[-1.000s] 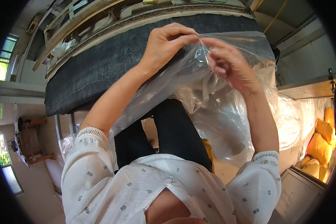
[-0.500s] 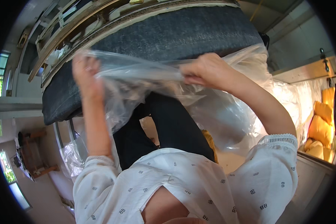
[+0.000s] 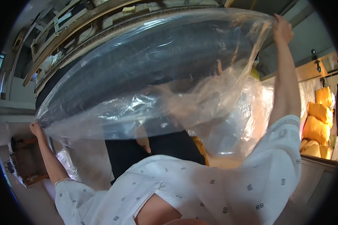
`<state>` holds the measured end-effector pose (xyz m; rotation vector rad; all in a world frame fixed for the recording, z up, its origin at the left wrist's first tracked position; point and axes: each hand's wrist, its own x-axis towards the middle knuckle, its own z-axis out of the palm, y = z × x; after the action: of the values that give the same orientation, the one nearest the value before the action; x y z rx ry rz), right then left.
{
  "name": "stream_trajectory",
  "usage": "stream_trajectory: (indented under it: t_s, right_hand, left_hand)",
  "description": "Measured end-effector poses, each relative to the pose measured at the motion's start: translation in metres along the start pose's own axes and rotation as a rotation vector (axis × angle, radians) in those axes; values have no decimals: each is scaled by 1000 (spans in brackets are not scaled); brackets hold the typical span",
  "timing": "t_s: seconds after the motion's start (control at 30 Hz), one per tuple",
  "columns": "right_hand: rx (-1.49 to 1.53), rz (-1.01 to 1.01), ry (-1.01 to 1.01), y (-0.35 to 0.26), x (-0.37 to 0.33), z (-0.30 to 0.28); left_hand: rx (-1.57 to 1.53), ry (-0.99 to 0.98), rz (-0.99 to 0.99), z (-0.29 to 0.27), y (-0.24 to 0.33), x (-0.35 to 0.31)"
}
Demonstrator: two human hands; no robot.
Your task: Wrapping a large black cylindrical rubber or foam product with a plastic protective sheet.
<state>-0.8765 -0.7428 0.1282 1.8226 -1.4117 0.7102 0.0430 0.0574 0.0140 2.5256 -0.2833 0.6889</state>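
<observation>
A large sheet of clear plastic film (image 3: 139, 103) is stretched wide between my two outspread arms. My left hand (image 3: 36, 129) is closed on its lower left corner. Far up on the right, my right hand (image 3: 283, 30) grips the opposite end, the arm nearly straight. Through the film shows the dark padded front (image 3: 146, 56) of a long bench or frame, directly before my legs. More of the film gathers in loose folds on the right and hangs down beside my knee.
Wooden rails (image 3: 60, 43) run along the top of the frame at the far left. On the right, yellow bundles (image 3: 317, 127) are stacked beyond a pile of clear plastic. A wooden bracket (image 3: 28, 176) stands low at the left.
My hands have moved far apart, the left one down and outward, the right one up and outward. The bunched film between them has spread into a broad sheet across the dark padding.
</observation>
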Motion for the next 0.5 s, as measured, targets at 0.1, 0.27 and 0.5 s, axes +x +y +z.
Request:
stream_trajectory:
  t_s: [0.1,0.27,0.5]
  right_hand:
    - [232,0,381,-71,20,-47]
    - [859,-341,-222,-113,-60,-15]
    - [454,-121,-625,-124,-33,-7]
  left_hand:
    - [-232,-67,-43,42,0,-41]
    - [-23,-123,122,33,7,-50]
    - [292,-153,149,20,-11,7]
